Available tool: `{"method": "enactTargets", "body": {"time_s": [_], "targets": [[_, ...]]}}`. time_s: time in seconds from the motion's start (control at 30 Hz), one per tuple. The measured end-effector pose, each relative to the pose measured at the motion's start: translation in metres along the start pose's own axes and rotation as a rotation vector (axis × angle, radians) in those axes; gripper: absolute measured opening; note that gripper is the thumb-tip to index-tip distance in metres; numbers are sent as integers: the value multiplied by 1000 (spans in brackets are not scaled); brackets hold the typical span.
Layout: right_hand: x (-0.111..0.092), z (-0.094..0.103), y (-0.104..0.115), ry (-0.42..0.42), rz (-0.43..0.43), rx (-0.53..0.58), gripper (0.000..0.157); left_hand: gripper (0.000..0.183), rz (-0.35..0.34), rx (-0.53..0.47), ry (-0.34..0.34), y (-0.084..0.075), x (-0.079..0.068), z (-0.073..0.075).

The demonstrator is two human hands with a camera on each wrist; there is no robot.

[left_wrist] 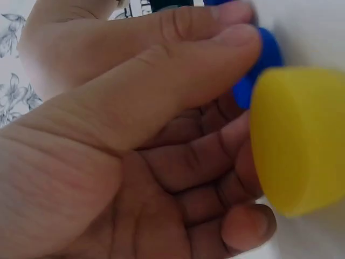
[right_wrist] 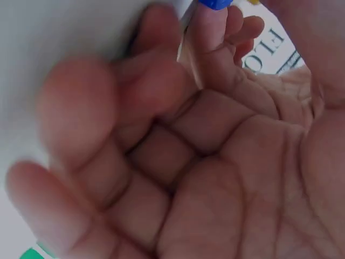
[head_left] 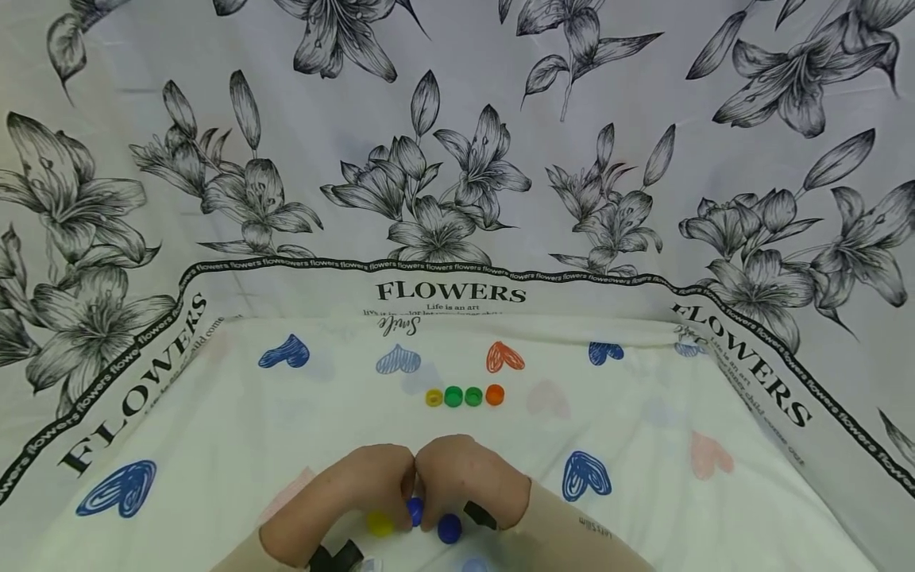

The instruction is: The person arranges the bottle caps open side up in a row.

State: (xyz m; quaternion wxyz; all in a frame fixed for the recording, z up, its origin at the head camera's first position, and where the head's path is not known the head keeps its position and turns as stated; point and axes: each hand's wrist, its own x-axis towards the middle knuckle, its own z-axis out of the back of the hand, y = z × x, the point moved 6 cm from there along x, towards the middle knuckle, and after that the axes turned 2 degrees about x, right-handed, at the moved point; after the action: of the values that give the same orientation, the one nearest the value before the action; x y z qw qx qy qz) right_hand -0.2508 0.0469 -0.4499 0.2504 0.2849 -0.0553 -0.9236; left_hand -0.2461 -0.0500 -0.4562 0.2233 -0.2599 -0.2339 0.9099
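Observation:
Both hands meet at the near middle of the table in the head view. My left hand [head_left: 379, 481] pinches a small blue bottle cap [head_left: 415, 512]; in the left wrist view the thumb lies against this blue cap [left_wrist: 267, 62]. Close beside those fingers is a yellow cap [left_wrist: 302, 140]. My right hand [head_left: 468, 481] touches the left one, its thumb tip near the same blue cap. Its fingers [right_wrist: 81, 108] are curled in the right wrist view, and whether they grip anything is hidden. A dark blue cap [head_left: 449, 528] lies just below the right hand.
Farther back stands a row of caps: a yellow cap [head_left: 434, 398], two green caps [head_left: 453, 396] and an orange cap [head_left: 495, 395]. A white cloth [head_left: 322, 405] printed with hearts covers the table. Behind it hangs a flower-patterned curtain [head_left: 536, 199].

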Motion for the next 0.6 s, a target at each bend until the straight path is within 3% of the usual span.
{"method": "enactTargets", "body": {"time_s": [0.13, 0.23, 0.33, 0.47, 0.6], "targets": [[4, 5, -6, 15, 54, 74, 19, 24, -35, -36, -7, 4, 6, 4], [8, 12, -12, -31, 82, 115, 13, 13, -26, -100, -35, 12, 12, 11], [13, 20, -20, -128, 55, 191, 10, 4, 13, -186, -109, 21, 19, 19], [21, 27, -30, -259, 9, 327, 14, 12, 85, -274, -229, 34, 28, 29], [30, 28, -40, -331, -14, 433, 22, 17, 145, -343, -307, 44, 34, 32]]}}
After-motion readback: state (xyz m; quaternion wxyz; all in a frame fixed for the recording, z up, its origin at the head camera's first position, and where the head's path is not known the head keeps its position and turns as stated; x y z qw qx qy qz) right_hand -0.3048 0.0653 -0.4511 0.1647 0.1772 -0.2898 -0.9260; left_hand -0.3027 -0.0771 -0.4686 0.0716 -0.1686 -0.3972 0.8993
